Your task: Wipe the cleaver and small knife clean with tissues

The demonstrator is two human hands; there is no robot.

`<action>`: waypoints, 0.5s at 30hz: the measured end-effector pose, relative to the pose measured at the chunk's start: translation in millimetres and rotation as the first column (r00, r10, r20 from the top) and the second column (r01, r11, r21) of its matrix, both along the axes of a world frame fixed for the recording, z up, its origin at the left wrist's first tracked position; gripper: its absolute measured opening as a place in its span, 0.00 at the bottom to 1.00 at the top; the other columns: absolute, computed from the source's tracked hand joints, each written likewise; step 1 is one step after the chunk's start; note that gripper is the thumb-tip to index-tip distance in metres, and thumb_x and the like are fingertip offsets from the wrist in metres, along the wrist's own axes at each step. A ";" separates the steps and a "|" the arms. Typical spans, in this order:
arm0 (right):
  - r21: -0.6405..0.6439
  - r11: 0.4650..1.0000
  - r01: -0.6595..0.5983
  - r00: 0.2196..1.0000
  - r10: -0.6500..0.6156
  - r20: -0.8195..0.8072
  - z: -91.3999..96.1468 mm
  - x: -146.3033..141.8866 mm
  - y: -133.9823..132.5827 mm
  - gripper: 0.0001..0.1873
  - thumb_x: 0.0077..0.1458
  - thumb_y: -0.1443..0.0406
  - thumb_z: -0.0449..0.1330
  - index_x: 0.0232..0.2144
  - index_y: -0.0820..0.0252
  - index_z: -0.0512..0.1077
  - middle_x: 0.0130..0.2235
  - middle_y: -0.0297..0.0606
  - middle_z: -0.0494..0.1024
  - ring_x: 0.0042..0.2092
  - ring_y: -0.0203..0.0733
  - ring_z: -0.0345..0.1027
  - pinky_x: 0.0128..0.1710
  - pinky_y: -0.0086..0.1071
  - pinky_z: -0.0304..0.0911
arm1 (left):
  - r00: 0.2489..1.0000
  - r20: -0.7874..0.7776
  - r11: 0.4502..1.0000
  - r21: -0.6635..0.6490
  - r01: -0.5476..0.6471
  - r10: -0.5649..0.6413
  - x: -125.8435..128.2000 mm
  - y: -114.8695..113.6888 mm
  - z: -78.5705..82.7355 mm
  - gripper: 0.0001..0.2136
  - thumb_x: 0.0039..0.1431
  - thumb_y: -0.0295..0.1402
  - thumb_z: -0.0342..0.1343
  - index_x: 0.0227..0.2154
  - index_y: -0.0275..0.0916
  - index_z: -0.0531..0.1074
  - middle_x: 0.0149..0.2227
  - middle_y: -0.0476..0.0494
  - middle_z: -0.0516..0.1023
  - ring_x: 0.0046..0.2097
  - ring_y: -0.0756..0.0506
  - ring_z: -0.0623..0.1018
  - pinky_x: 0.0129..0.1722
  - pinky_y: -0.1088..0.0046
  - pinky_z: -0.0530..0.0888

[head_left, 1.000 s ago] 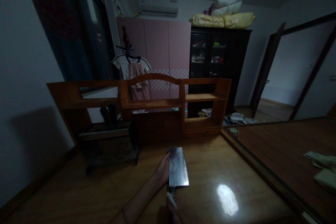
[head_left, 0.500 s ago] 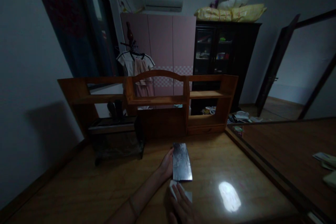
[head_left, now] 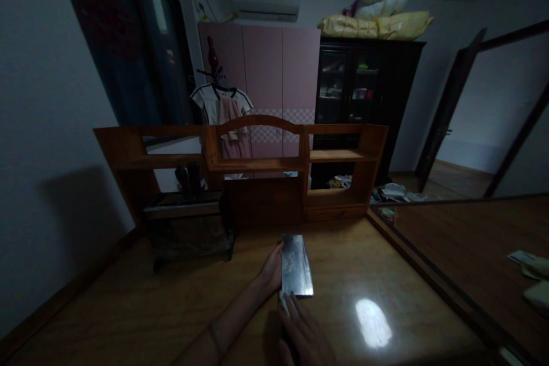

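Above the wooden desk top, a broad, shiny rectangular cleaver blade (head_left: 297,265) points away from me, its right edge slightly curved. My left hand (head_left: 272,269) grips the blade along its left side, with most of the fingers hidden behind it. My right hand (head_left: 303,329) is at the near end of the blade, fingers pressed together over a white cloth or tissue (head_left: 283,299). Only a small piece of that white material shows by the fingertips. The cleaver's handle does not show; my right hand covers that area.
A wooden shelf unit (head_left: 257,166) stands along the desk's (head_left: 364,263) far edge. At the left sits a dark box-shaped holder (head_left: 189,229) with black upright objects in it. A raised ledge (head_left: 420,274) borders the right side. Bright glare (head_left: 373,323) lies on the desk.
My right hand has slid slightly up against the blade's near end, covering more of the white cloth. My left hand and the cleaver are almost where they were.
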State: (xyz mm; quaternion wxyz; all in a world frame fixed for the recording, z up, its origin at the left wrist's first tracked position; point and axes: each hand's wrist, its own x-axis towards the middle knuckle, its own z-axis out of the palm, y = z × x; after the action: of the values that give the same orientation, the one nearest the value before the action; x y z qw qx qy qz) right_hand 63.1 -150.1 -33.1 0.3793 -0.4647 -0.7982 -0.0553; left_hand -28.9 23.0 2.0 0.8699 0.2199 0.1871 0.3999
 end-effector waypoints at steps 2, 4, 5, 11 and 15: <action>0.060 0.998 0.008 0.998 -0.011 0.056 -3.9 -4.5 7.4 0.31 0.59 0.66 0.53 0.64 0.57 0.57 0.61 0.42 0.65 0.62 0.48 0.60 0.55 0.40 0.66 | 1.000 -0.008 1.000 -0.010 0.010 -0.010 -0.1 0.8 -0.6 0.16 0.64 0.38 0.48 0.36 0.30 0.75 0.31 0.38 0.81 0.39 0.41 0.81 0.52 0.64 0.68; 0.115 0.993 0.011 0.993 -0.024 0.114 -10.2 -10.8 13.0 0.28 0.58 0.65 0.55 0.61 0.58 0.62 0.60 0.42 0.68 0.61 0.49 0.62 0.52 0.39 0.69 | 1.000 -0.016 1.000 -0.025 0.018 -0.018 -0.3 1.4 -0.6 0.16 0.64 0.38 0.47 0.35 0.30 0.75 0.30 0.38 0.81 0.38 0.41 0.81 0.52 0.64 0.69; 0.138 0.990 0.028 0.992 -0.045 0.117 -12.6 -13.5 14.9 0.26 0.58 0.65 0.55 0.59 0.59 0.64 0.60 0.42 0.69 0.60 0.49 0.63 0.52 0.39 0.69 | 1.000 -0.016 0.999 -0.030 0.015 -0.015 -0.4 1.3 -0.1 0.16 0.64 0.38 0.47 0.34 0.30 0.75 0.30 0.38 0.81 0.38 0.41 0.80 0.51 0.64 0.69; 0.351 0.936 -0.029 0.995 -0.007 0.101 -18.9 -12.4 17.0 0.18 0.62 0.64 0.52 0.53 0.61 0.70 0.51 0.40 0.78 0.55 0.43 0.70 0.51 0.31 0.69 | 1.000 -0.030 1.000 -0.018 -0.003 0.002 -1.0 -2.2 5.9 0.16 0.64 0.37 0.47 0.35 0.30 0.75 0.31 0.37 0.81 0.41 0.40 0.80 0.51 0.64 0.69; 0.404 0.912 -0.073 0.992 0.025 0.121 -32.2 -14.8 7.5 0.15 0.65 0.66 0.50 0.50 0.60 0.73 0.45 0.40 0.81 0.50 0.42 0.74 0.49 0.31 0.71 | 0.999 -0.035 1.000 -0.024 0.018 -0.019 -1.3 -1.9 5.0 0.17 0.64 0.38 0.48 0.37 0.29 0.75 0.33 0.36 0.81 0.41 0.40 0.80 0.51 0.63 0.69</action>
State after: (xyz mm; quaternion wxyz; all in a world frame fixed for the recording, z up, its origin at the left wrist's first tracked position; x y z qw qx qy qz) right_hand 48.3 -142.6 -65.3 0.4232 -0.3514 -0.8008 -0.2371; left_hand -30.1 21.1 7.0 0.8726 0.2181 0.2054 0.3857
